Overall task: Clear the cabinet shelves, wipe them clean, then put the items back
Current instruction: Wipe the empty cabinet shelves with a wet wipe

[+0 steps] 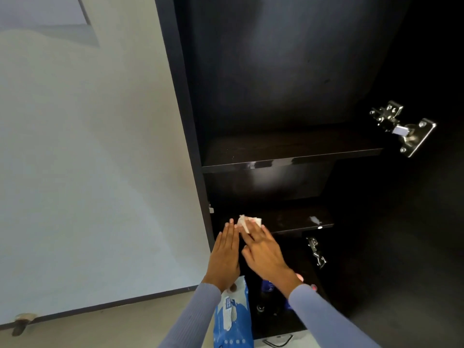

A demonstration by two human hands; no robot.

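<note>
Pressing a white wipe (247, 223) onto the lower shelf (296, 221) near its left front corner, the right hand (263, 252) lies flat with its fingers (253, 232) straight and close together on top of the wipe. The left hand (224, 254) lies just beside it, fingers also straight and pressed together, tips at the shelf's front edge and just touching the wipe's left side. A small white smear (314, 219) sits on the same shelf, well to the right. The upper shelf (288, 150) is dark and glossy. Two metal hinges (401, 126) show on the cabinet's right side. Below the wrists stands a blue wipes pack (233, 320), and next to it, in the dark cabinet bottom, what may be bottles (267, 292) with blue parts. To the left is a pale door (88, 159).
</note>
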